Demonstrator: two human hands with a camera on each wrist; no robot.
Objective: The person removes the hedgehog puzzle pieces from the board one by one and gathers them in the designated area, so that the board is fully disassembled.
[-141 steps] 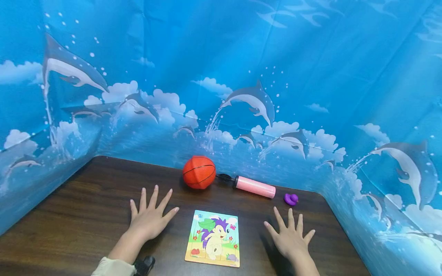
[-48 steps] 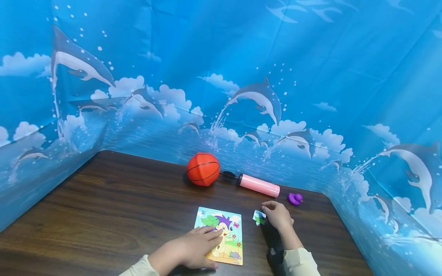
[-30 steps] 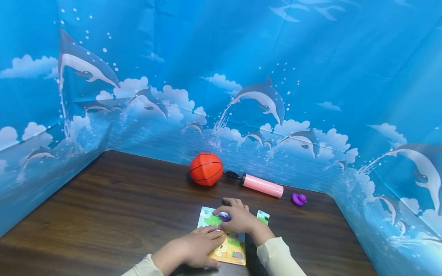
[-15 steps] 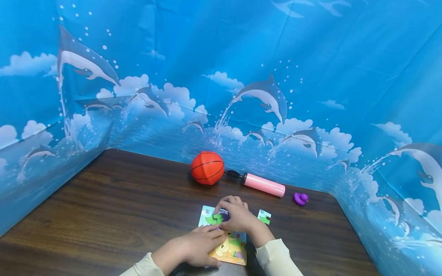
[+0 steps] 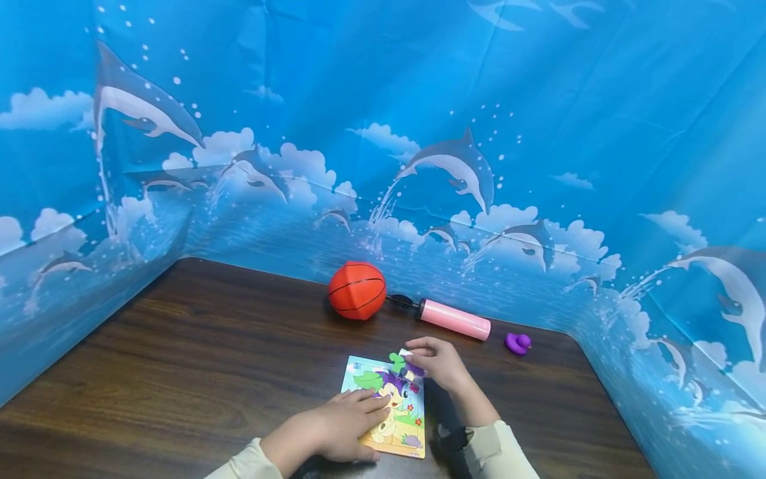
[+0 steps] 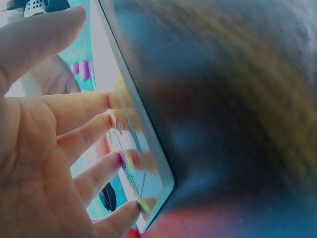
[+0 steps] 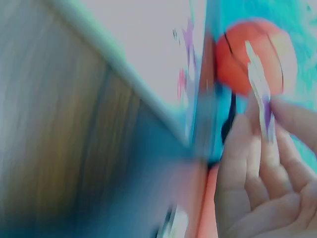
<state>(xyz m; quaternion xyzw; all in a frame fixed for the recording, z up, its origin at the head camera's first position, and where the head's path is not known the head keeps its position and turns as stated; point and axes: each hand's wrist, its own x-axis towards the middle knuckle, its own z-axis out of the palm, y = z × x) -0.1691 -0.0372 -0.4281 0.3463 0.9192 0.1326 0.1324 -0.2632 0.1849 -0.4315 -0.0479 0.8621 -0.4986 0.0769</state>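
A square jigsaw puzzle (image 5: 411,426) with a cartoon hedgehog lies near the table's front. My left hand (image 5: 344,426) rests on its left side with straight fingers; in the left wrist view the fingertips (image 6: 131,208) touch its surface. Just above the puzzle's upper right corner, my right hand (image 5: 439,364) pinches a puzzle piece (image 5: 411,370) between thumb and fingers. The right wrist view shows that piece edge-on, raised off the board. Another loose piece (image 7: 176,223) appears blurred at the bottom of the right wrist view; in the head view the right hand hides it.
An orange-red ball (image 5: 357,291) with black lines stands at the back of the brown table (image 5: 179,359). Beside it lies a pink hand pump (image 5: 455,319) with a black handle. A purple toy duck (image 5: 517,344) sits farther right. A blue dolphin curtain (image 5: 287,133) surrounds the table.
Both hands first lay apart on the table. A first piece came to lie right of the puzzle. My right hand then took a second piece from the board, lifting it rightward. My left hand stays put.
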